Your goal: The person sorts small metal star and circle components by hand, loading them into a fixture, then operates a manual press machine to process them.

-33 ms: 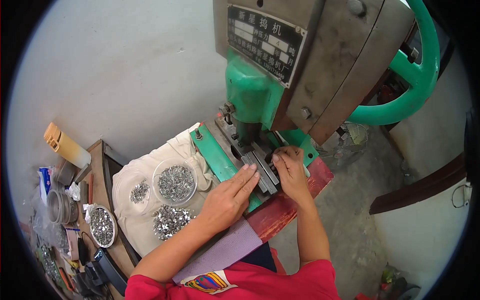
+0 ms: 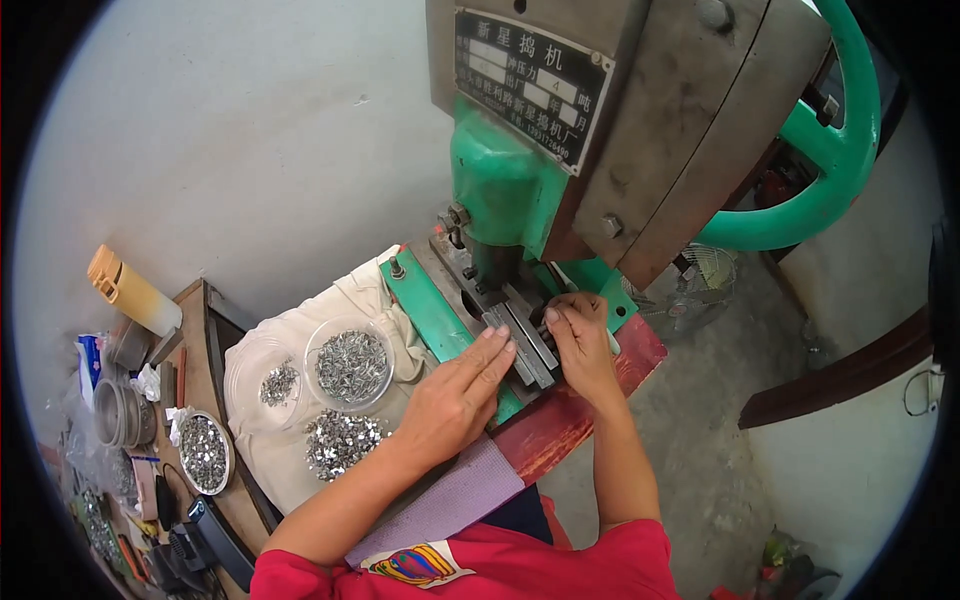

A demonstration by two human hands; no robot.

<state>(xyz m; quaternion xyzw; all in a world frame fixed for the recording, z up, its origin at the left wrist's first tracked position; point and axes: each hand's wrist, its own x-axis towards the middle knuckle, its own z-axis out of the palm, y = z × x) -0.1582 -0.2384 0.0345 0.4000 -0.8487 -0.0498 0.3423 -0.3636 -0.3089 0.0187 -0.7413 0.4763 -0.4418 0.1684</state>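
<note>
In front of me stands a green and grey press machine (image 2: 500, 180), its ram low over a grooved steel die (image 2: 522, 345). My left hand (image 2: 450, 400) lies along the left side of the die, fingers stretched out and fingertips against the metal. Nothing shows in its grasp. At the die's right side, my right hand (image 2: 580, 335) has its thumb and fingers pinched together; whatever they hold is too small or hidden to make out. Left of the press, small shiny metal pieces lie in a clear round tub (image 2: 350, 365) and in a loose pile (image 2: 340, 443) on a cloth.
A shallower clear dish (image 2: 262, 385) and a white bowl (image 2: 205, 455) hold more small pieces. On the left bench are a yellow-capped bottle (image 2: 135, 290) and stacked tubs (image 2: 122, 412). The press has a large green handwheel (image 2: 840, 170). Behind it stands a fan (image 2: 705, 275).
My left fingertips have shifted very slightly left along the die. The right hand, the press and the containers look the same.
</note>
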